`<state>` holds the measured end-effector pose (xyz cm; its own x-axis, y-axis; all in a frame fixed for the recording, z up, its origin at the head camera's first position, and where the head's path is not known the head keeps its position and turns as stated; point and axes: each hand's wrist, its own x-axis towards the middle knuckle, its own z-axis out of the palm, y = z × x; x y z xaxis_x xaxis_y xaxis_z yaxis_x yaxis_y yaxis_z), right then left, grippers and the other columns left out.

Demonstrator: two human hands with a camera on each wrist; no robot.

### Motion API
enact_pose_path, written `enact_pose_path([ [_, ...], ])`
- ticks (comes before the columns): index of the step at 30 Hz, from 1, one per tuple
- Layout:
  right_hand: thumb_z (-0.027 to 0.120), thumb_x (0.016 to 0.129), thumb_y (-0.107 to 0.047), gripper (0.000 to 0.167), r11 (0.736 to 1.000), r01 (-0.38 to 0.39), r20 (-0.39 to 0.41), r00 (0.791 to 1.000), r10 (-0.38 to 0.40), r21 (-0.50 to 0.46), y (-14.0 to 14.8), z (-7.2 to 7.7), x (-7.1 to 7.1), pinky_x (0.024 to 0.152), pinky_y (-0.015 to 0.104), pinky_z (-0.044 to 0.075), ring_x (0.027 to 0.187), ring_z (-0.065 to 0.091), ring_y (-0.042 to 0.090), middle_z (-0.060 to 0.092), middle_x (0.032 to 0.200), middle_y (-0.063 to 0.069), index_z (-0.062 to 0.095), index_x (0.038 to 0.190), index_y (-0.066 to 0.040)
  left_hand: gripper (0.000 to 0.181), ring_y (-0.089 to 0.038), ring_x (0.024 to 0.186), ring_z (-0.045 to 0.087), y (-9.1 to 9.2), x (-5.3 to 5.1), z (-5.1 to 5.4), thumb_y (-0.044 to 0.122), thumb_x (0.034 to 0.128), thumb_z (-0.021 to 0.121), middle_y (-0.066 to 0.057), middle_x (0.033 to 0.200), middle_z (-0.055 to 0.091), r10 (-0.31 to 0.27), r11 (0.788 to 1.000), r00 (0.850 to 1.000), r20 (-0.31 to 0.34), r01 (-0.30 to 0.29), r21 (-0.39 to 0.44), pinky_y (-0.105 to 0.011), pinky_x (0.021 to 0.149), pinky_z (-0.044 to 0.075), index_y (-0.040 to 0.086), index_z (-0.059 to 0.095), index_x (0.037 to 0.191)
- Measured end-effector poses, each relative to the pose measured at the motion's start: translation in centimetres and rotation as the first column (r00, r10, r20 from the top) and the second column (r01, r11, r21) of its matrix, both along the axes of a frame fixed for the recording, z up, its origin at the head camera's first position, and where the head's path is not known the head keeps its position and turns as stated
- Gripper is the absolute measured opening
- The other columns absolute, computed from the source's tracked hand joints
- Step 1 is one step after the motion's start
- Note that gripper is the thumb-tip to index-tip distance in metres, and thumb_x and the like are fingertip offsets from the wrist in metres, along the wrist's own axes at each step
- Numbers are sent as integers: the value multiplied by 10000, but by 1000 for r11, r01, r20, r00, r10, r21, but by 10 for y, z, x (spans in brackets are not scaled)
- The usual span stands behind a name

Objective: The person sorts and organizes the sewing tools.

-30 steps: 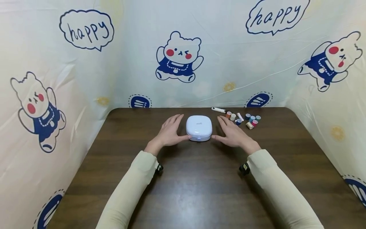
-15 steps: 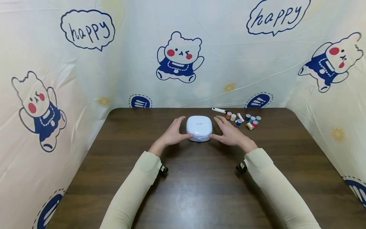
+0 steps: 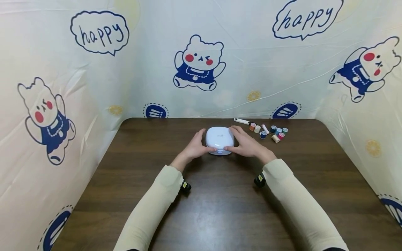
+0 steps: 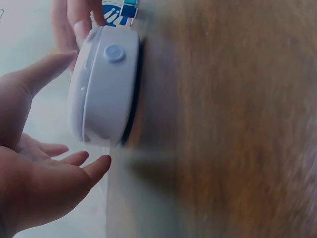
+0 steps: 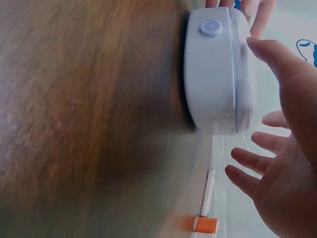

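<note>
A small white rounded box (image 3: pixel 220 137) stands on the table with its lid down. In the left wrist view a round button (image 4: pixel 114 53) shows on its front wall. My left hand (image 3: pixel 195 145) is at the box's left side, thumb by the front corner, fingers spread and apart from the side wall. On the right, my right hand (image 3: pixel 247 143) has its thumb at the lid's edge near the front corner. Its other fingers extend beside the box, and the right wrist view shows a gap between them and the wall (image 5: pixel 210 84).
Behind my right hand lie several thread spools, among them an orange spool (image 3: pixel 252 127) and a cream spool (image 3: pixel 275 138). A white-handled tool (image 3: pixel 241 121) lies near the back edge of the brown table (image 3: pixel 201 195). A printed cloth (image 3: pixel 150 62) hangs around the table.
Both hands have moved inward toward the box, the right one from farther right and the left one from farther left. The box has stayed on the table.
</note>
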<state>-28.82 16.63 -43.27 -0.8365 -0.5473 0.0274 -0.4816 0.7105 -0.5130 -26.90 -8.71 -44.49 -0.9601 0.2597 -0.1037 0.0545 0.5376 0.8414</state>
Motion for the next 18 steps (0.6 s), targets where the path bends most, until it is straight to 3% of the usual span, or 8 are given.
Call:
enact_pose_path([
  [4, 737, 934, -431, 919, 999, -40, -5, 999, 40, -10, -5, 0, -3, 1151, 533, 349, 1447, 339, 367, 204, 1641, 228, 272, 1582, 26, 1086, -335, 1479, 318, 4, 0, -6, 245, 832, 873, -179, 1652, 228, 22, 998, 999, 37, -24, 58, -498, 1168, 333, 46, 158, 1625],
  [12, 748, 924, -409, 904, 997, -82, -42, 996, 82, -3, -11, -5, -10, 1138, 556, 348, 1450, 310, 403, 222, 1638, 229, 298, 1574, 28, 1079, -327, 1417, 402, 11, -3, -17, 184, 807, 889, -173, 1603, 311, 26, 992, 999, 36, -30, 125, -465, 1140, 376, 45, 185, 1613],
  [18, 746, 926, -430, 905, 995, -98, -46, 994, 98, 10, -13, -9, -12, 1147, 548, 339, 1458, 296, 408, 223, 1640, 240, 311, 1569, 35, 1090, -331, 1370, 428, 14, -3, -18, 159, 767, 912, -162, 1578, 354, 48, 992, 999, 17, -49, 118, -478, 1138, 363, 64, 221, 1603],
])
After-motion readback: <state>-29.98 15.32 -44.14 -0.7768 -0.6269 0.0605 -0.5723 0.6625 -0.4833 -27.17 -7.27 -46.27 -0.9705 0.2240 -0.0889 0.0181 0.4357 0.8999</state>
